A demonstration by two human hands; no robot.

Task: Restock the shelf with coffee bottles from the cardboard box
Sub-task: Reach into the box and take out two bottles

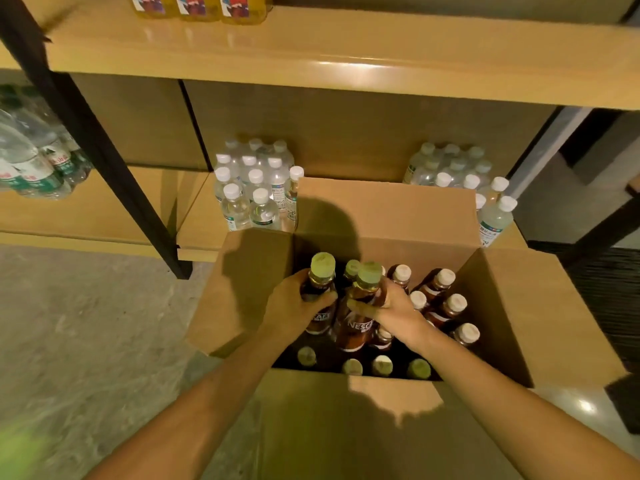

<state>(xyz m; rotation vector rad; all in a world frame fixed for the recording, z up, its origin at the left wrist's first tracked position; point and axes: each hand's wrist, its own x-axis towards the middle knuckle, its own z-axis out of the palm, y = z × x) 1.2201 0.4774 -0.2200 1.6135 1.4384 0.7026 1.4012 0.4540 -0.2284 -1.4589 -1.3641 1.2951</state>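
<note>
An open cardboard box [384,209] stands on the floor in front of the low wooden shelf [197,220]. Several dark coffee bottles with pale caps [450,306] stand inside it. My left hand [294,306] grips a green-capped coffee bottle [320,284] by its neck, lifted above the others. Beside it, my right hand [394,308] grips a second green-capped coffee bottle [358,323] with a Nescafe label, also raised. The two bottles are close together over the box's left half.
Clear water bottles [252,188] stand on the low shelf behind the box at left, with more water bottles [457,168] at right. An upper shelf board [346,53] overhangs and carries yellow drink bottles [199,6]. A black post [90,133] slants at left. Wrapped water bottles [31,161] lie far left.
</note>
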